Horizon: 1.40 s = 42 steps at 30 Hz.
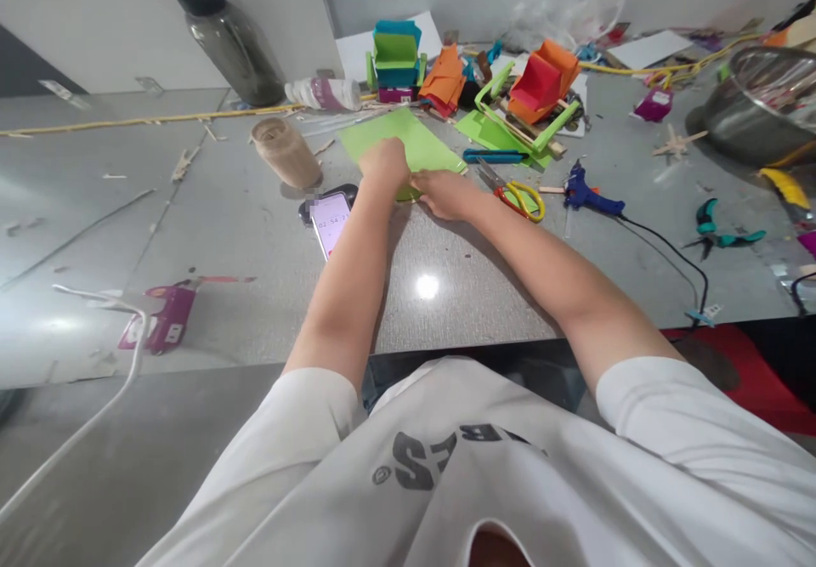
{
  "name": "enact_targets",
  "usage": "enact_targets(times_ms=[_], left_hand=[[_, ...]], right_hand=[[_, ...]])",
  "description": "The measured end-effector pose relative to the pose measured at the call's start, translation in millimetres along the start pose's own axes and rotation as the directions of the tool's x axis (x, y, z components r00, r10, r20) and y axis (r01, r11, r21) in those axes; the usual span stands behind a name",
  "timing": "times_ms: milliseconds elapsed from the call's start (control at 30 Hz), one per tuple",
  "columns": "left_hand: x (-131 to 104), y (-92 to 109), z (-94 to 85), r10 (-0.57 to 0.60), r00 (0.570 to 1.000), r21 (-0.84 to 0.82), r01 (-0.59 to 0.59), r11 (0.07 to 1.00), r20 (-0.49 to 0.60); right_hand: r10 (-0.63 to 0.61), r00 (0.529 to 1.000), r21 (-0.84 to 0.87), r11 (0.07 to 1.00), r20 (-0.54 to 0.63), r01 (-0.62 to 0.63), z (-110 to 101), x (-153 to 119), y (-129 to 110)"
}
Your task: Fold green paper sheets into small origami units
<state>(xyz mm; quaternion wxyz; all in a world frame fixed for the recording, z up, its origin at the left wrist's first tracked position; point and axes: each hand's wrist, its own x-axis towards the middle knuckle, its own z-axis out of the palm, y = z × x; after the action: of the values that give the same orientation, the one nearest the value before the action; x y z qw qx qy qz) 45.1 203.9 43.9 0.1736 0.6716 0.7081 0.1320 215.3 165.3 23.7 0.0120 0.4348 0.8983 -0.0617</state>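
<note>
A light green sheet of paper (pixel 414 129) lies flat on the table in front of me. My left hand (pixel 386 161) is closed, its knuckles up, over the sheet's near left part. Beside it my right hand (pixel 446 194) grips the near edge with bent fingers, and the two hands almost meet there. A darker green strip along that edge shows beneath them; whether it is a fold I cannot tell. Close to my right hand lie scissors (pixel 524 201) with red and yellow handles and a blue cutter knife (pixel 495 156).
A phone (pixel 330 215) and a brown-filled jar (pixel 286 153) stand left of my arms. Small paper chairs, one green and blue (pixel 396 59), one red and orange (pixel 541 84), sit behind the sheet. Rightward are a blue glue gun (pixel 592 194), pliers (pixel 722 229) and a metal pot (pixel 762 108).
</note>
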Motion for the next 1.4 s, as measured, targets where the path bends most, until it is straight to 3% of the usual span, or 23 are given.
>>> enact_targets(times_ms=[100, 267, 433, 567, 667, 833, 967, 1067, 1233, 1300, 1400], left_hand=[[-7, 3, -10.0, -0.064, 0.998, 0.130, 0.063, 0.990, 0.004], [-21, 5, -34.2, -0.045, 0.998, 0.121, 0.049, 0.991, -0.032], [-40, 4, -67.4, 0.008, 0.982, -0.068, -0.021, 0.997, -0.187], [-64, 10, -96.3, 0.046, 0.928, -0.218, -0.134, 0.967, -0.369], [-87, 16, -116.7, 0.064, 0.898, -0.258, -0.192, 0.947, -0.436], [-120, 21, -137.6, 0.192, 0.796, -0.265, -0.403, 0.876, -0.574], [-130, 17, -138.0, 0.376, 0.641, -0.306, -0.699, 0.647, -0.669], [-135, 15, -135.9, 0.443, 0.584, -0.345, -0.788, 0.510, -0.680], [-151, 24, -136.9, 0.422, 0.588, -0.317, -0.770, 0.554, -0.690], [-159, 29, -133.0, 0.393, 0.622, -0.302, -0.722, 0.623, -0.677], [-172, 27, -115.0, 0.367, 0.703, -0.182, -0.575, 0.798, -0.609]], right_hand=[[0.026, 0.999, -0.015, 1.000, 0.023, -0.026, -6, -1, 5], [0.043, 0.998, -0.096, 0.995, 0.053, -0.038, -13, -6, 4], [0.021, 0.999, -0.195, 0.981, 0.024, -0.016, -13, -9, 2], [0.008, 1.000, -0.231, 0.973, -0.009, -0.010, -13, -15, 8], [0.002, 1.000, -0.243, 0.970, -0.021, -0.007, -15, -24, 14], [0.008, 1.000, -0.245, 0.969, -0.025, -0.014, -18, -48, 20], [-0.002, 0.998, -0.267, 0.964, -0.066, -0.016, -15, -69, 23], [-0.020, 0.992, -0.244, 0.970, -0.121, -0.010, -10, -76, 25], [-0.003, 0.992, -0.221, 0.975, -0.128, -0.026, 1, -76, 26], [-0.009, 0.992, -0.224, 0.974, -0.127, -0.020, 6, -77, 29], [-0.018, 0.988, -0.202, 0.979, -0.153, -0.013, 12, -79, 34]])
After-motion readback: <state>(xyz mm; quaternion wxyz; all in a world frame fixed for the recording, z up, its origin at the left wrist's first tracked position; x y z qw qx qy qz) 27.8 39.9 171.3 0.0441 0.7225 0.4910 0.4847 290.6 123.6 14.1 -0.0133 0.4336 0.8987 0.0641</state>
